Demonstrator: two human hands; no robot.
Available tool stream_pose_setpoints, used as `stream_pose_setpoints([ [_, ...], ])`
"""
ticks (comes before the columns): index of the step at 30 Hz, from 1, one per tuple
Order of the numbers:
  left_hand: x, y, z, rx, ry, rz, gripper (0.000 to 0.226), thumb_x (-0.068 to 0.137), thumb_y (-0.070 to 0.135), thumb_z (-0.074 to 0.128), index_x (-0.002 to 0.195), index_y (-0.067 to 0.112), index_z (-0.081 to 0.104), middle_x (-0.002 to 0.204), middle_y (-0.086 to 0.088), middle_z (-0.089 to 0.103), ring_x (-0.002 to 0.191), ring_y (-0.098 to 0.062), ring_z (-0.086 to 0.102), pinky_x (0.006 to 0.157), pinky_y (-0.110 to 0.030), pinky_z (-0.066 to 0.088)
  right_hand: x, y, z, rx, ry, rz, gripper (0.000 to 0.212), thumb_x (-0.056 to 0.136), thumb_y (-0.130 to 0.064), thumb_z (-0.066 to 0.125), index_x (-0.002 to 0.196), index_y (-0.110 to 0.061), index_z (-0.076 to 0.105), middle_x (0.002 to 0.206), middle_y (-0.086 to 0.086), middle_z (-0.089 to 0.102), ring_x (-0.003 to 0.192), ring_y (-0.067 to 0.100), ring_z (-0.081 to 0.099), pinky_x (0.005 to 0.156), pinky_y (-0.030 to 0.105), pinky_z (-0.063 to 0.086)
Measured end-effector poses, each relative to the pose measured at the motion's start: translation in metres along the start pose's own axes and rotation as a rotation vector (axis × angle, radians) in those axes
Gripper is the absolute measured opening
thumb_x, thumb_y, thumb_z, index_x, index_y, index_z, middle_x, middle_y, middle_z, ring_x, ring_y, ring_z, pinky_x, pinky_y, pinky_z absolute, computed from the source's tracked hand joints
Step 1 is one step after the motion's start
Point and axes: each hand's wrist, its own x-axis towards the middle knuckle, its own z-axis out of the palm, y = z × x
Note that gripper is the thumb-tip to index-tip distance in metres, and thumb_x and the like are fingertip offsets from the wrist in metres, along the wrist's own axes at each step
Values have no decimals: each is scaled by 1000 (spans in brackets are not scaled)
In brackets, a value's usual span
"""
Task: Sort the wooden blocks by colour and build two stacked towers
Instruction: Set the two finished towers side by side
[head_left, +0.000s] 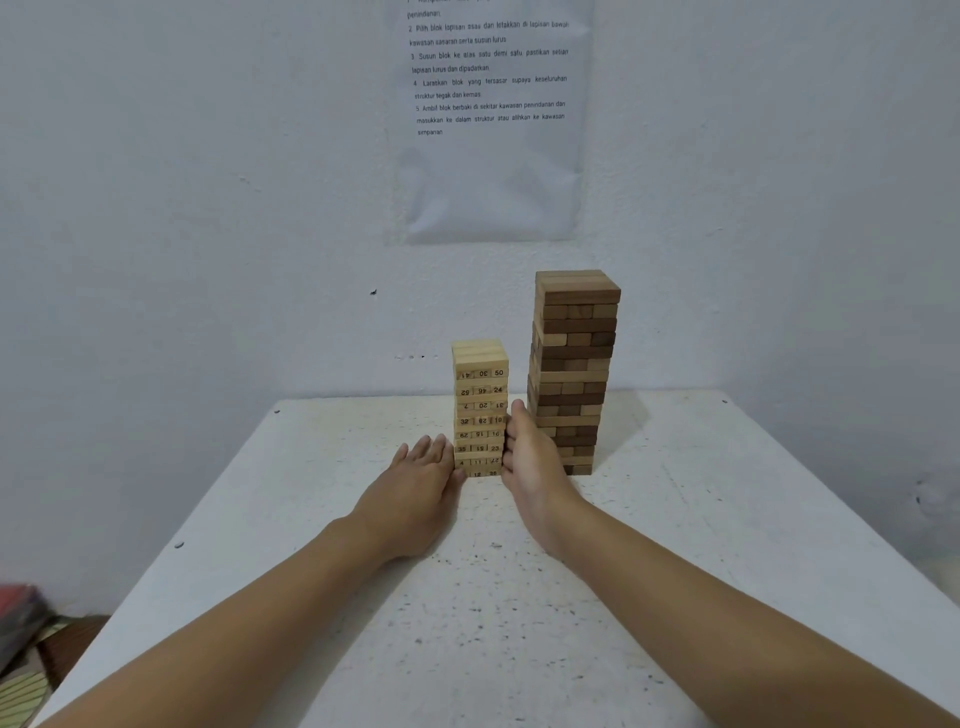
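A short tower of pale, smooth rectangular wooden blocks (480, 410) is seen standing upright at the 12 o'clock end of a white, dark-speckled table top (519, 597). Its layers are laid crosswise in threes, and black numbers are printed on the block ends; 50, 30, 24, 32, 23, 35 and 11 can be read, some others being upside down. At its 3 o'clock, just beside it, a taller tower of mixed tan and dark brown wooden blocks (571, 364) is stacked in the same crosswise way, its middle layers slightly uneven.

The left hand (415, 483) is laid low at the 9 o'clock side of the pale tower's base, fingers straight and held together, their tips pressed against the lowest layers. The right hand (530, 462) is set on edge at the 3 o'clock side, between the two towers, palm turned to the pale tower, thumb raised, fingers resting against its lower half. Nothing is gripped by either hand.

On the rough white wall (208, 208) at 12 o'clock a creased printed paper sheet (493, 156) is fixed; lines such as "Susun blok ke atas satu demi satu" can be read. At 8 o'clock, off the table, a blurred red object (18, 603) is seen.
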Motion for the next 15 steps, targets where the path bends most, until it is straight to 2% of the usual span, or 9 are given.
stream_pose_setpoints([
  [4, -1, 2, -1, -5, -4, -4, 57, 111, 35, 15, 163, 12, 15, 171, -8, 13, 158, -25, 6, 127, -38, 2, 0, 0, -1, -15, -4, 5, 49, 109, -46, 24, 90, -33, 66, 99, -6, 73, 103, 13, 65, 107, 37, 44],
  [9, -15, 8, -20, -134, -26, -103, 58, 111, 34, 24, 159, 2, 19, 169, -13, 18, 158, -25, 9, 128, -42, 4, -1, 1, -1, -20, -12, 3, 45, 109, -48, 23, 98, -36, 64, 107, -7, 71, 107, 11, 63, 113, 40, 40],
  [11, -23, 13, -31, -290, 78, -130, 45, 109, 25, 34, 150, 7, 36, 156, -2, 43, 149, -22, 30, 128, -40, 11, -3, 3, -1, -26, -12, -10, 44, 108, -50, 23, 110, -36, 65, 114, -5, 71, 113, 14, 63, 114, 44, 40],
  [12, -26, 17, -36, -399, 133, -157, 40, 108, 20, 39, 147, 12, 41, 148, 5, 49, 143, -19, 37, 126, -38, 16, -4, 3, -1, -26, -11, -17, 45, 107, -51, 24, 116, -35, 65, 117, -5, 71, 116, 15, 62, 113, 44, 40],
  [14, -31, 28, -44, -653, 211, -221, 52, 105, 11, 44, 156, 15, 36, 159, 5, 40, 147, -15, 36, 122, -32, 24, -5, 3, -2, -22, -16, -30, 46, 107, -52, 25, 120, -35, 65, 119, -6, 71, 117, 14, 62, 113, 45, 40],
  [15, -32, 32, -46, -767, 227, -240, 57, 103, 6, 44, 158, 15, 34, 162, 5, 36, 149, -13, 34, 118, -30, 26, -6, 2, -3, -21, -24, -38, 45, 107, -52, 25, 116, -37, 66, 118, -7, 71, 116, 13, 63, 113, 44, 40],
])
